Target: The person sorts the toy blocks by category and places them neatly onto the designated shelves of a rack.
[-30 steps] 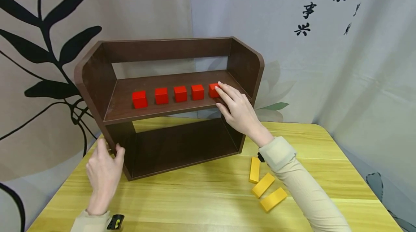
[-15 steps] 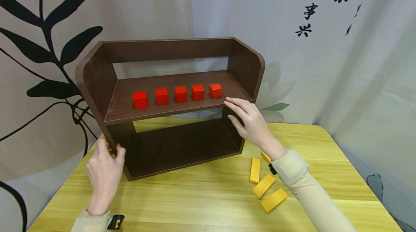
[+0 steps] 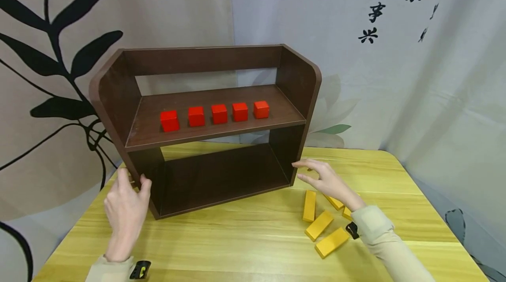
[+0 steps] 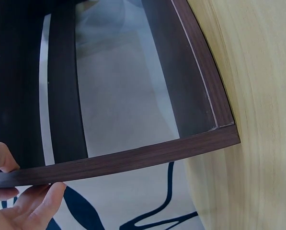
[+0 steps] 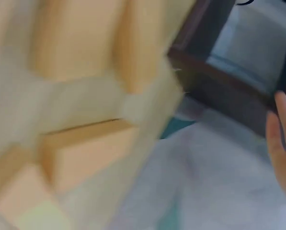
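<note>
A dark brown two-tier shelf (image 3: 205, 60) stands angled on the table. Several red cubes (image 3: 219, 114) line up in a row along its upper board. My left hand (image 3: 126, 209) grips the front edge of the left side panel; in the left wrist view, that panel edge (image 4: 133, 158) runs between my thumb and fingers (image 4: 49, 203). Low beside the right side panel is my right hand (image 3: 328, 181), its fingers loosely extended, nothing held. In the right wrist view those fingers (image 5: 284, 117) overlap the shelf's dark side.
Several yellow blocks (image 3: 331, 242) lie on the wooden table (image 3: 245, 247) under and in front of my right forearm, some partly covered by it. The shelf's lower board (image 3: 225, 174) carries nothing. Behind stands a curtain (image 3: 395, 93) printed with leaves and characters.
My right hand has left the rightmost red cube and moved down and right, past the shelf's front edge, to beside the right panel. The left hand and the cubes stay where they were.
</note>
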Tool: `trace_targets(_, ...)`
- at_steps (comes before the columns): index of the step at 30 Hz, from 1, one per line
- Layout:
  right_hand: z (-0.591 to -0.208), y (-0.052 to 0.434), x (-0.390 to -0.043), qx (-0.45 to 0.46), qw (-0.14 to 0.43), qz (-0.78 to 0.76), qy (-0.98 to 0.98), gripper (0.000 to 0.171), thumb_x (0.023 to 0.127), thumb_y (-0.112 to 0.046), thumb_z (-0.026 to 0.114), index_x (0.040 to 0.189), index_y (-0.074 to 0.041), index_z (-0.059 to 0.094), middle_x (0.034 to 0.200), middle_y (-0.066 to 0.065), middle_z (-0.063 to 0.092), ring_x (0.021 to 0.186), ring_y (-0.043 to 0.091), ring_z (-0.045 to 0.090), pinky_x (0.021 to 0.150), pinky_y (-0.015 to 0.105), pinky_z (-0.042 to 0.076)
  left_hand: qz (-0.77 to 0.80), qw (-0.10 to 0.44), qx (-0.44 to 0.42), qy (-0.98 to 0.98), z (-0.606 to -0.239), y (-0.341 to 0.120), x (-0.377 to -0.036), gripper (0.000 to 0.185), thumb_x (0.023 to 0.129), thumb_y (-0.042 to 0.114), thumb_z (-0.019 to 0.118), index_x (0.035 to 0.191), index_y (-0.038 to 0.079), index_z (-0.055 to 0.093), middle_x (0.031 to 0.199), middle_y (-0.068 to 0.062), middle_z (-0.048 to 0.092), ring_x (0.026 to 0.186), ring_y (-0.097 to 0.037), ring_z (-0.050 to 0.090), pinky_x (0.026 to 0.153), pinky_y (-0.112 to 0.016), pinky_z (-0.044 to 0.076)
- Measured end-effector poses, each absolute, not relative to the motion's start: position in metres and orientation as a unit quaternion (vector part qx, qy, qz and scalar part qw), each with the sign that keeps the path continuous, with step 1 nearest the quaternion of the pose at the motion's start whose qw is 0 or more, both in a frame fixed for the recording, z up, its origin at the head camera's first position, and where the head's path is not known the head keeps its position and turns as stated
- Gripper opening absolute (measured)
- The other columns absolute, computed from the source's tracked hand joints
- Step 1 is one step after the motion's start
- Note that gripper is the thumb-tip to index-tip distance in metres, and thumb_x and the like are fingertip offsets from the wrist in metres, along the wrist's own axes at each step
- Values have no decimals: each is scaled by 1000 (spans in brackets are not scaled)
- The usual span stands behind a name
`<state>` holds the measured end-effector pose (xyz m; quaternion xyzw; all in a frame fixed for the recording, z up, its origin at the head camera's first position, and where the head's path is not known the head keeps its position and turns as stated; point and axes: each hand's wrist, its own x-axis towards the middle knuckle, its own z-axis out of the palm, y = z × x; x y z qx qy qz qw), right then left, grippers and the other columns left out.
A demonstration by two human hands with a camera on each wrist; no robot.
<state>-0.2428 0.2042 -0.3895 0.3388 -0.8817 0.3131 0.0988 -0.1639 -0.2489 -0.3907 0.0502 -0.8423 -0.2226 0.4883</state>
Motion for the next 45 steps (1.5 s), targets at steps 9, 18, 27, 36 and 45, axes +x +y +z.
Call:
trace_targets(9,-429,238,-255,335,-120,340,-870,43,93,-24,60,128,1,56,126,17,62,115,35,58,94,53,45,-222,486,52,-844,-391,-249,-164,16,82,3,61,90,-6,51,64,-23,57,41,-33,48,39,-27,26)
trace_targets(18,-442,252,-258,335,-165,323,-869,44,86,-17,68,126,-1,58,126,14,62,121,37,53,100,53,41,-219,487,51,-844,-392,-250,-164,16,81,3,61,89,-6,50,63,-23,56,40,-31,47,39,-27,26)
trace_targets(27,-450,260,-258,323,-137,281,-893,34,85,-13,68,119,-8,64,122,8,64,112,27,57,96,39,47,-219,488,51,-843,-392,-250,-165,15,82,3,61,88,-6,51,63,-22,56,39,-28,45,39,-25,25)
trace_targets(36,-453,250,-260,346,-91,265,-895,35,81,-28,73,110,-9,68,107,4,67,97,17,61,86,27,50,-220,484,56,-845,-392,-249,-166,16,82,4,61,89,-6,50,64,-22,56,39,-29,45,39,-27,26)
trace_targets(45,-451,247,-257,376,-114,227,-891,41,79,2,69,117,-12,65,112,4,61,104,21,56,93,40,48,-217,484,59,-845,-393,-250,-166,16,82,4,61,89,-6,51,62,-20,54,38,-19,37,39,-24,23)
